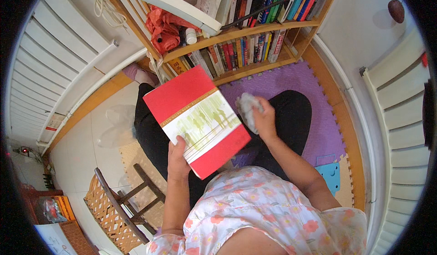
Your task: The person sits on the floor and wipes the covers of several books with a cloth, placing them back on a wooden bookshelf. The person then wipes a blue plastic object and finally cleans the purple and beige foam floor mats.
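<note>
My left hand (pixel 179 157) grips the lower left edge of a red book (pixel 197 122), its thumb on the cover. The book is tilted, and a white band with a green picture and a gold strip of writing crosses it. To the right of the book, my right hand (pixel 266 118) is closed around a crumpled whitish-grey cloth (pixel 250 112), held apart from the cover above my right knee. What the left fingers do beneath the book is hidden.
A wooden bookshelf (pixel 249 72) with rows of books stands ahead, holding a red plastic bag (pixel 163 33) and a white bottle (pixel 191 36). A woven-seat wooden chair (pixel 114 207) is at the left. Purple foam mat (pixel 317 118) lies beneath me; a blue plastic item (pixel 328 177) lies right.
</note>
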Available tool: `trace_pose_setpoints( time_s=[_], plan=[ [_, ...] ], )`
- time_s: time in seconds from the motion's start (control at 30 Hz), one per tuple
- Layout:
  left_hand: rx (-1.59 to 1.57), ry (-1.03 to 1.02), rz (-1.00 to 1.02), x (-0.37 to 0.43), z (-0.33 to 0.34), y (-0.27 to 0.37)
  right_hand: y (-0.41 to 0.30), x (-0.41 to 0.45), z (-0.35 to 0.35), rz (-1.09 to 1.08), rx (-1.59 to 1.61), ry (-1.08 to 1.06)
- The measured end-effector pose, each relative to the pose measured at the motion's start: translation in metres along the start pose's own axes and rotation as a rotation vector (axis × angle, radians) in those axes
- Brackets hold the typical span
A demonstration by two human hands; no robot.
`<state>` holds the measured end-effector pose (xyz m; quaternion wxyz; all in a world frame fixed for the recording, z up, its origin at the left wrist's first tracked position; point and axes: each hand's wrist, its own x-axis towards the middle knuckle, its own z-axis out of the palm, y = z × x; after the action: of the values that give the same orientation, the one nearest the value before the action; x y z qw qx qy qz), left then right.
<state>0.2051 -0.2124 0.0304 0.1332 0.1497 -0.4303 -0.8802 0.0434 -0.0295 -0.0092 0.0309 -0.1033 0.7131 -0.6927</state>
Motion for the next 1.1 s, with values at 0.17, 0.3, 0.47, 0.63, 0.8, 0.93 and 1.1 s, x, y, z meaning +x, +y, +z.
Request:
trace_pose_setpoints(
  time_s=[0.17,0.3,0.47,0.63,0.8,0.93,1.1],
  plan=[
    [-0.173,-0.007,-0.222,0.018,-0.007,-0.031,-0.036,-0.004,0.016,0.558,1.127,-0.251],
    [0.15,-0.007,-0.15,0.036,-0.009,-0.046,-0.067,-0.014,0.021,0.161,0.764,-0.22],
    [0.179,0.151,-0.05,0.049,0.004,-0.071,-0.063,-0.024,0.034,-0.469,0.009,-0.158],
    [-0.057,0.067,-0.172,0.057,-0.035,-0.118,-0.093,0.007,0.041,-0.709,-0.226,-0.069],
    [0.231,0.151,-0.096,0.049,0.01,-0.088,-0.061,0.082,0.048,-0.318,0.119,-0.039],
    [0.065,0.109,-0.186,0.054,-0.003,-0.099,-0.015,0.021,0.086,-0.447,0.049,-0.062],
    [0.003,0.07,-0.225,0.057,-0.02,-0.08,-0.016,-0.054,0.054,-0.791,-0.259,-0.461]
  ],
)
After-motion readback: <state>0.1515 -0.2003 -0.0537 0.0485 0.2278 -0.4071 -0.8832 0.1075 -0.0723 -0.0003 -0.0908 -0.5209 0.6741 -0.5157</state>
